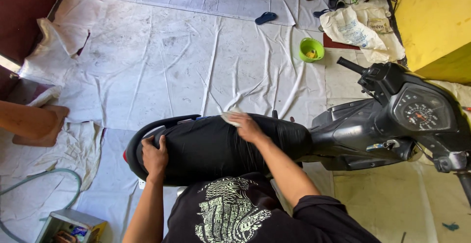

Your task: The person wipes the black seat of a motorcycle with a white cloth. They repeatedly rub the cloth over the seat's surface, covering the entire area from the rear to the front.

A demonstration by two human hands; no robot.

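Left hand: the left hand [154, 157] lies flat on the rear of the seat, fingers [162, 142] spread and curled lightly over the black cover, pressing rather than gripping anything.
Right hand: the right hand [248, 127] is further forward on the far edge of the seat, fingers bent down onto a small pale cloth [229, 117]; the cloth peeps out from under the fingertips, pinned against the seat.
Seat: the black seat [216, 147] runs across the middle of the view, right in front of the person's black printed shirt [230, 213], its cover creased under both hands.
Motorbike: the motorbike [373, 135] points to the right, with the speedometer [423, 113] and one handlebar grip [351, 65] up at the front.
Floor: white sheeting [171, 61] covers the floor beyond the bike, wrinkled and marked.
Bowl: a green bowl [312, 49] sits on the sheeting well beyond the seat, something yellow inside.
Further back: a printed sack [358, 29] lies beside the bowl, and loose sandals [266, 17] lie near the top edge.
Left edge: a green hose [54, 174] loops over the floor, near a small box [71, 226] at the bottom corner.
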